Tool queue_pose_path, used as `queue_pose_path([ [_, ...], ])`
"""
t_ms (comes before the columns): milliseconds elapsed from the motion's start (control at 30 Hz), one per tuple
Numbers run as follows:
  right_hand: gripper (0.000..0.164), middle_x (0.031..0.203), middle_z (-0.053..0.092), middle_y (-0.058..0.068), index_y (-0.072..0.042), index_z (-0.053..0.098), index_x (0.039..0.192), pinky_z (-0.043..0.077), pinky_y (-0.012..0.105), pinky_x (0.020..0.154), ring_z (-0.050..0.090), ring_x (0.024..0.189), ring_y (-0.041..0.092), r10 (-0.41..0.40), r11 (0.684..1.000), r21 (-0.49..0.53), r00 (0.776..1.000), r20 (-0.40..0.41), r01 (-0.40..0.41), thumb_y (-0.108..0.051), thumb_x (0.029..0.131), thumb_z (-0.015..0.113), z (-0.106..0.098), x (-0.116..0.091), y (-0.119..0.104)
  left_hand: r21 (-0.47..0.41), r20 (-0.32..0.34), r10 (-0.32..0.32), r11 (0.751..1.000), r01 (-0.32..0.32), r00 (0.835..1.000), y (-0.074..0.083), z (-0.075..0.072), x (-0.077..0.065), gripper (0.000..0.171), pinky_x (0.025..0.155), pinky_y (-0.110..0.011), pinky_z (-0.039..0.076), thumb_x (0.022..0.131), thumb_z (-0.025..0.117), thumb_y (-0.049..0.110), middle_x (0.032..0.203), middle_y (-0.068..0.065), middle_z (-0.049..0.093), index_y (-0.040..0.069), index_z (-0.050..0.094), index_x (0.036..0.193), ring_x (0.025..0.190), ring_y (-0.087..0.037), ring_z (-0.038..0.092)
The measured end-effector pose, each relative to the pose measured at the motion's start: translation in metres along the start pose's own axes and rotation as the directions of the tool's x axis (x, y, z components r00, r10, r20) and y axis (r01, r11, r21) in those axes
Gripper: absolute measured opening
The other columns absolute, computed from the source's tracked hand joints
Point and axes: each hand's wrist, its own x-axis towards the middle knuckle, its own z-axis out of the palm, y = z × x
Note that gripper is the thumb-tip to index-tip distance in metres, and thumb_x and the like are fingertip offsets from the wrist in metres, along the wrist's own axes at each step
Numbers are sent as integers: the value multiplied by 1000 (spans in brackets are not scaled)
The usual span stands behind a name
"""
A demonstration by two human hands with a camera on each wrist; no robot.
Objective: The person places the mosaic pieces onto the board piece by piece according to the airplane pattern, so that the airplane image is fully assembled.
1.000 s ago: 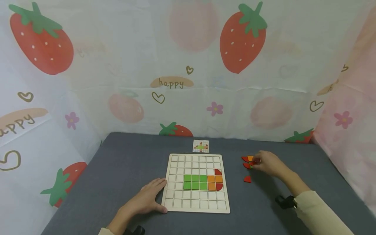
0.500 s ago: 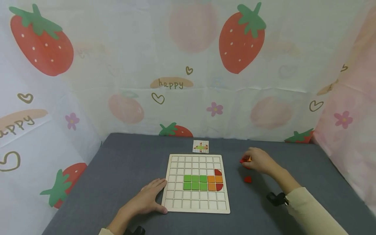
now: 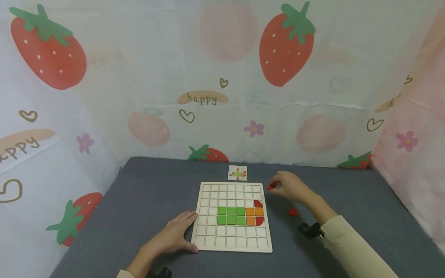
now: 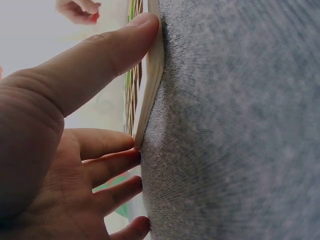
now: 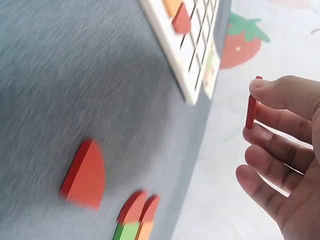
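A pale wooden grid board (image 3: 231, 241) lies on the table. On it are green squares (image 3: 231, 215), orange squares (image 3: 250, 216) and two dark red quarter-round pieces (image 3: 259, 221) at the right side. My left hand (image 3: 177, 233) rests at the board's left edge, thumb at the near corner and fingers extended along the rim. Between thumb and fingertips, my right hand (image 3: 292, 188) pinches a red quarter-round piece (image 5: 252, 111), raised off the table just right of the board's far corner.
One loose red piece (image 3: 293, 212) lies right of the board. In the right wrist view, more red pieces (image 5: 133, 207) show beside a green piece (image 5: 129, 231) and an orange piece (image 5: 145, 231). A small pattern card (image 3: 238, 173) sits behind the board. Printed cloth surrounds the table.
My right hand has picked up a red piece from the loose group and moved left with it toward the board. The left hand and board have stayed in place.
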Motion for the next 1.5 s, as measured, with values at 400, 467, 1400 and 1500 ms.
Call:
queue_pose_path([
  [400, 16, 91, 63, 3, -7, 74, 98, 50, 30, 72, 57, 82, 18, -73, 997, 4, 996, 44, 73, -17, 86, 72, 17, 22, -31, -9, -6, 24, 1000, -24, 1000, -3, 1, 0, 101, 110, -67, 25, 63, 88, 35, 152, -19, 40, -1, 41, 146, 144, -42, 29],
  [467, 15, 91, 63, 3, -7, 74, 98, 49, 30, 71, 56, 81, 17, -84, 996, 15, 995, 58, 84, -17, 87, 71, 21, 25, -36, -13, -6, 24, 1000, -24, 1000, -2, 0, 0, 101, 110, -67, 25, 63, 88, 35, 152, -20, 40, -1, 41, 146, 144, -42, 29],
  [1400, 19, 93, 66, 3, -8, 75, 99, 51, 27, 74, 58, 85, 14, -243, 969, -2, 958, 150, 246, -22, 87, 72, 67, 58, -104, 1, -18, 30, 1000, -30, 999, 0, -1, -1, 101, 110, -66, 26, 63, 88, 35, 151, -19, 41, -2, 42, 145, 143, -43, 30],
  [1500, 19, 92, 66, 2, -9, 76, 99, 50, 25, 73, 58, 83, 13, -240, 969, -20, 959, 154, 245, -22, 86, 73, 71, 59, -108, 0, -17, 33, 999, -33, 999, -1, 0, 0, 100, 109, -66, 27, 63, 88, 35, 151, -19, 42, -2, 42, 144, 143, -43, 31],
])
